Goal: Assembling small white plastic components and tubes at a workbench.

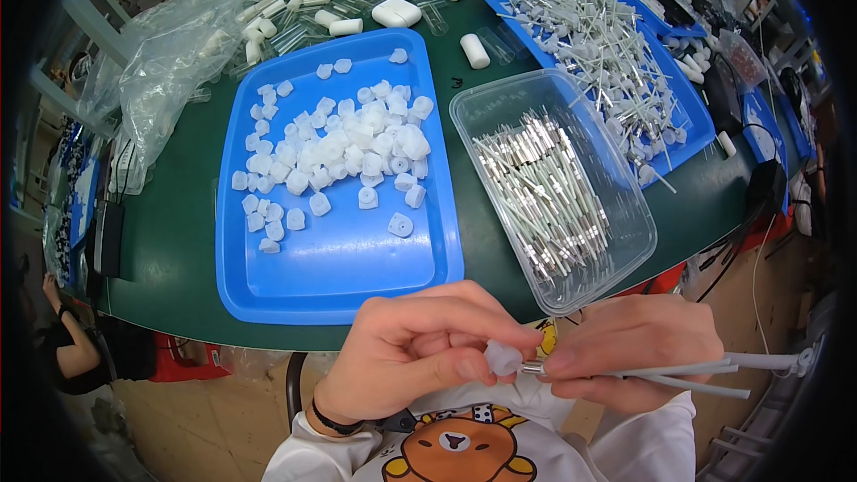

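Note:
My left hand (406,344) pinches a translucent white plastic cap (503,358) between thumb and fingers, in front of my chest. Against the cap's right side sits the metal tip (533,368) of a thin rod held in my right hand (638,339). How far the tip goes into the cap I cannot tell. Several pale tubes (696,381) stick out from my right fist to the right, and one ends in a white cap (805,360). Beyond my left hand lies a blue tray (357,278) with a heap of similar white caps (344,147).
A clear plastic box (629,263) of metal-tipped rods (544,196) stands right of the tray. Behind it, another blue tray (705,134) holds capped rods (611,54). White cylinders (474,51), clear tubes and plastic bags (165,80) cover the green table's far side. Another person's arm (76,339) shows at left.

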Action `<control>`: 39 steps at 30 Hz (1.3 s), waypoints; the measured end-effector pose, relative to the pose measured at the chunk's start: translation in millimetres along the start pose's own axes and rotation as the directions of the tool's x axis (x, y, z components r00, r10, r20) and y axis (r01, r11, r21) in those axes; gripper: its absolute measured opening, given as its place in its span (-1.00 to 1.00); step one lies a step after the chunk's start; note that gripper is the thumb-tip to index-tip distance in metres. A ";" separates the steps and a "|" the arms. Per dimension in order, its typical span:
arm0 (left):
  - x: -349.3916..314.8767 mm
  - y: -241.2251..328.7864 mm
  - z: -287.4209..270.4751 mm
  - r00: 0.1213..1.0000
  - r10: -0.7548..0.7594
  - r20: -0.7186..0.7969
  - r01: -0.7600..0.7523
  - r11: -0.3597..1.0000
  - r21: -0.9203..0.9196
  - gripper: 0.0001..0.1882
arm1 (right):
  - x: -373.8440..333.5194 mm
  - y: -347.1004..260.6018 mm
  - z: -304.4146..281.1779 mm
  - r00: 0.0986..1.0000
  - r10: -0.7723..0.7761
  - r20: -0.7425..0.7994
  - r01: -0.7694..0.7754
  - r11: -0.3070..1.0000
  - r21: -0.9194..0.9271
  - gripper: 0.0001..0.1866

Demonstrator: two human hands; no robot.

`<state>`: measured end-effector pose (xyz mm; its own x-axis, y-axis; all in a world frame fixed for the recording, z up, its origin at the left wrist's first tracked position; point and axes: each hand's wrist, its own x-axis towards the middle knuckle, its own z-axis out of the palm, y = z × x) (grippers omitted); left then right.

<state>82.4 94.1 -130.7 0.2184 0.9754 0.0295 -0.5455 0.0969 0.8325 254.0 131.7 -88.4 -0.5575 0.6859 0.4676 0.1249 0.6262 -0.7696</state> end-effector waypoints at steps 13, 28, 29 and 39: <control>-2.5 -4.4 1.9 1.000 0.022 -0.016 -0.023 1.000 -0.017 -0.69 | -9.4 0.1 -0.6 0.991 -0.125 0.043 0.129 0.982 -0.135 -0.74; -5.9 -3.6 11.9 0.992 0.119 -0.047 -0.114 0.989 0.098 -0.68 | -17.0 18.6 8.3 0.940 -0.330 -0.086 0.331 0.943 0.004 -0.74; -6.4 -3.1 12.8 0.992 0.121 -0.045 -0.116 0.988 0.099 -0.68 | -17.7 17.9 7.9 0.945 -0.317 -0.082 0.320 0.947 0.020 -0.75; 5.0 11.9 10.3 0.934 0.354 -0.042 -0.285 0.813 0.507 -0.52 | -10.4 5.1 1.3 0.819 0.573 0.008 -0.456 0.642 0.616 -0.87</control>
<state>85.3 98.1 -114.9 -0.0226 0.9539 0.2991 -0.0961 -0.2999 0.9491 259.3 127.3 -97.7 -0.3919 0.9179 -0.0619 -0.1710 -0.1388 -0.9754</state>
